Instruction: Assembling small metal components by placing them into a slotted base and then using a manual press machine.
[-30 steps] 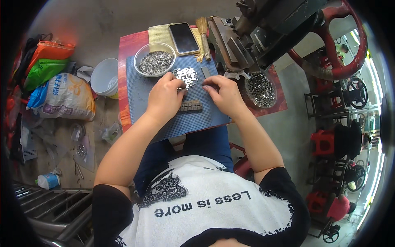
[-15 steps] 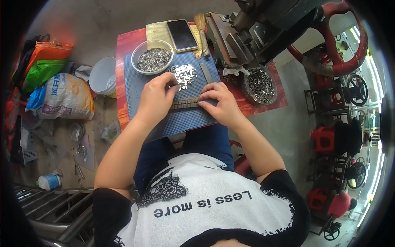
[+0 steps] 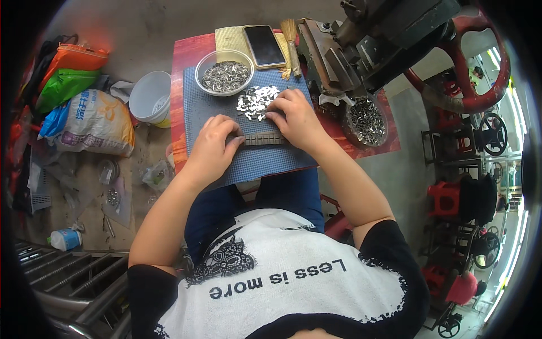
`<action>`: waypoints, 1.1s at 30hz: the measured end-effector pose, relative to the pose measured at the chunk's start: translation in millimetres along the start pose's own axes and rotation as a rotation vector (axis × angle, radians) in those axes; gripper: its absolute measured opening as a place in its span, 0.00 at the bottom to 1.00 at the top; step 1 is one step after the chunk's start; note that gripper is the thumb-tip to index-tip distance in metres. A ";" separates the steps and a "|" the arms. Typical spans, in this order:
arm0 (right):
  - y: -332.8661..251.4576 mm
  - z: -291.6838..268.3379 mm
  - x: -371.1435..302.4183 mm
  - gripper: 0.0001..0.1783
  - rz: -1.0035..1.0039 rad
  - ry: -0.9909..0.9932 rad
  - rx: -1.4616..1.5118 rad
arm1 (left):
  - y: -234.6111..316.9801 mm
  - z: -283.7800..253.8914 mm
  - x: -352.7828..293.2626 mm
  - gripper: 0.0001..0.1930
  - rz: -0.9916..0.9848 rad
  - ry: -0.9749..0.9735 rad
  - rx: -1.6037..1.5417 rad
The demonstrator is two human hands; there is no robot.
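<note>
A slotted grey metal bar (image 3: 264, 139) lies crosswise on the blue textured mat (image 3: 212, 121). At its left end my left hand (image 3: 215, 144) is closed, thumb and fingertips against the bar. My right hand (image 3: 298, 120) is over the bar's right end, with its thumb and fingers drawn together at the right edge of a pile of small shiny metal pieces (image 3: 256, 101). What its fingertips pinch, if anything, is too small to make out. Behind the pile stands a clear round bowl (image 3: 199, 75) of similar small metal pieces.
A phone (image 3: 264, 46) and a straw brush (image 3: 291, 48) lie at the far edge. To the right stand a heavy press (image 3: 339, 59) with a red handwheel (image 3: 471, 101) and a tub of dark metal pieces (image 3: 366, 121). A white bucket (image 3: 148, 99) and a sack (image 3: 93, 124) are left.
My left hand has gone from the pile to the bar's left end. My right hand has left the bar's right end and moved up to the pile. The view has shifted slightly.
</note>
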State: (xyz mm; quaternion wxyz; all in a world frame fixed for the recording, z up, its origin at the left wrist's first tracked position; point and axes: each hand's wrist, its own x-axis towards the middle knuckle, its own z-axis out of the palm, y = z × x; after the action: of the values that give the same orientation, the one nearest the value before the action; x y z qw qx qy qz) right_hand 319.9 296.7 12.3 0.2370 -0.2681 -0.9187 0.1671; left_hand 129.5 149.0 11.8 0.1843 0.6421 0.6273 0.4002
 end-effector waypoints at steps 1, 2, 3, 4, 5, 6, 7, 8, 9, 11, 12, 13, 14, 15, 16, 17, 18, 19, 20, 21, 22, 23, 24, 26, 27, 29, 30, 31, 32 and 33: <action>-0.7 -1.9 0.6 0.10 -0.030 0.013 0.018 | -1.3 0.1 -0.4 0.07 0.112 0.008 0.076; -1.4 -4.6 1.1 0.10 -0.060 0.025 0.036 | -1.4 -1.5 -0.9 0.07 0.111 0.008 0.074; -2.1 -9.2 0.4 0.10 -0.059 0.024 0.035 | -0.1 -4.5 -1.1 0.07 0.083 -0.027 0.064; -3.1 -15.7 -1.6 0.09 -0.050 -0.027 0.099 | 1.2 -6.8 -0.9 0.07 0.055 -0.062 0.054; -5.0 -21.6 -3.6 0.09 -0.040 -0.078 0.164 | 1.8 -7.8 -0.6 0.07 0.055 -0.063 0.052; -8.6 -27.3 -5.7 0.09 -0.038 -0.079 0.163 | 2.2 -8.5 -0.3 0.06 0.036 -0.069 0.049; -13.6 -33.5 -8.6 0.08 -0.029 -0.160 0.214 | 3.0 -9.3 0.3 0.06 0.018 -0.077 0.047; -16.9 -36.4 -11.9 0.07 -0.019 -0.242 0.265 | 3.3 -10.0 1.2 0.06 0.019 -0.079 0.045; -17.5 -35.3 -15.7 0.07 -0.016 -0.241 0.264 | 3.4 -10.6 2.6 0.06 -0.026 -0.081 0.003; -16.8 -31.2 -22.5 0.06 -0.171 -0.180 0.117 | 3.8 -10.7 8.0 0.05 -0.071 -0.083 -0.039; -17.8 -32.0 -24.5 0.06 -0.164 -0.197 0.090 | 4.4 -9.7 13.5 0.06 -0.110 -0.063 -0.060; -19.2 -32.9 -25.0 0.06 -0.167 -0.199 0.092 | 4.7 -9.5 17.9 0.06 -0.153 -0.037 -0.079; -20.2 -34.2 -25.5 0.07 -0.180 -0.217 0.070 | 3.8 -8.2 22.7 0.06 -0.156 -0.035 -0.077; -21.2 -34.6 -26.0 0.08 -0.193 -0.234 0.047 | 2.0 -5.8 27.8 0.06 -0.117 -0.026 -0.004; -21.4 -34.8 -26.9 0.08 -0.191 -0.233 0.044 | 0.6 -2.4 33.2 0.06 -0.072 -0.020 0.066; -21.7 -34.1 -27.7 0.08 -0.183 -0.209 0.034 | -0.6 0.3 36.9 0.06 -0.069 -0.021 0.065; -22.1 -33.4 -28.6 0.07 -0.176 -0.186 0.024 | -1.7 2.7 39.8 0.05 -0.039 -0.040 0.133; -21.9 -32.1 -30.1 0.07 -0.174 -0.185 0.023 | -2.1 4.4 42.3 0.05 -0.009 -0.059 0.201; -21.8 -30.6 -31.9 0.06 -0.199 -0.134 0.034 | -1.0 5.3 44.5 0.05 -0.008 -0.060 0.201; -21.7 -29.9 -32.9 0.06 -0.224 -0.083 0.045 | 0.7 6.0 46.5 0.06 -0.016 -0.078 0.220; -22.2 -29.7 -33.4 0.06 -0.225 -0.083 0.046 | 1.8 6.6 47.1 0.06 -0.025 -0.096 0.240; -22.8 -29.5 -33.6 0.05 -0.223 -0.080 0.048 | 1.3 8.7 46.9 0.06 -0.027 -0.096 0.241; -23.1 -29.0 -33.2 0.05 -0.221 -0.078 0.050 | -0.4 11.6 46.0 0.06 -0.022 -0.089 0.252; -20.4 -29.4 -29.8 0.05 -0.181 -0.052 0.082 | -0.5 13.3 45.1 0.07 -0.015 -0.082 0.262; -18.4 -29.3 -26.7 0.05 -0.141 -0.026 0.115 | 0.5 12.2 43.4 0.07 -0.002 -0.055 0.223; -17.7 -22.2 -17.5 0.06 -0.029 -0.008 0.091 | 3.3 9.1 38.3 0.07 0.012 -0.035 0.187; -17.9 -17.6 -11.9 0.07 0.081 0.009 0.066 | 5.5 6.1 35.4 0.07 0.000 -0.046 0.120; -15.5 -11.4 -7.0 0.09 0.116 0.005 0.044 | 6.6 3.0 33.2 0.07 -0.011 -0.055 0.054; -12.7 -6.1 -5.0 0.09 0.114 0.006 0.047 | 6.7 1.0 31.0 0.07 -0.012 -0.054 0.057; -10.0 -1.3 -3.8 0.09 0.103 0.012 0.020 | 6.6 -0.7 29.0 0.08 -0.038 -0.079 0.005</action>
State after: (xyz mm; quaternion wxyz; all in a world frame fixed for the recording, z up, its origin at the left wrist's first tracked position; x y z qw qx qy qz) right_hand 319.2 286.8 16.4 0.2365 -0.3135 -0.9005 0.1868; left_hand 130.2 175.5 25.3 0.2147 0.6459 0.6326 0.3695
